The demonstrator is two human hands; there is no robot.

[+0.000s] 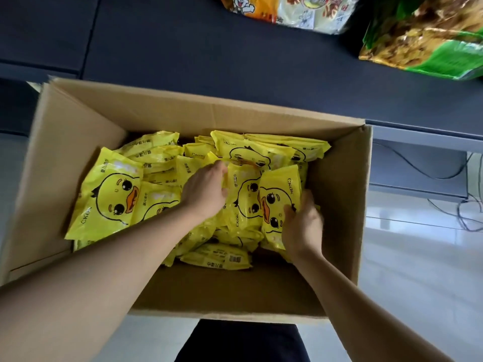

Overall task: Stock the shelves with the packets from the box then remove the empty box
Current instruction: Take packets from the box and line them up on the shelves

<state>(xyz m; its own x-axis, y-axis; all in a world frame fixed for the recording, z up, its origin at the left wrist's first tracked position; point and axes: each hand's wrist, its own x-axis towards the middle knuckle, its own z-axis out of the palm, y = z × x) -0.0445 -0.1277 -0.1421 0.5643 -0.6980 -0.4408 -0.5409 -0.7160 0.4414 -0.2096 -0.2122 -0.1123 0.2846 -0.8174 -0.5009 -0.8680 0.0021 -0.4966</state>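
Note:
An open cardboard box [78, 142] sits in front of me, filled with several yellow duck-print packets [112, 194]. Both my hands are inside it. My left hand [205, 190] has its fingers curled into the left edge of an upright bunch of packets [247, 197] in the middle. My right hand [303, 226] grips the right side of the same bunch, thumb across the front packet [277, 194]. The bunch stands on edge between the two hands. Packets below the hands are partly hidden.
A dark shelf [183, 48] runs behind the box. On its far right lie a green snack bag [428, 40] and an orange-and-white snack bag [285, 9]. Cables [444, 176] hang to the right over a pale floor [418, 270].

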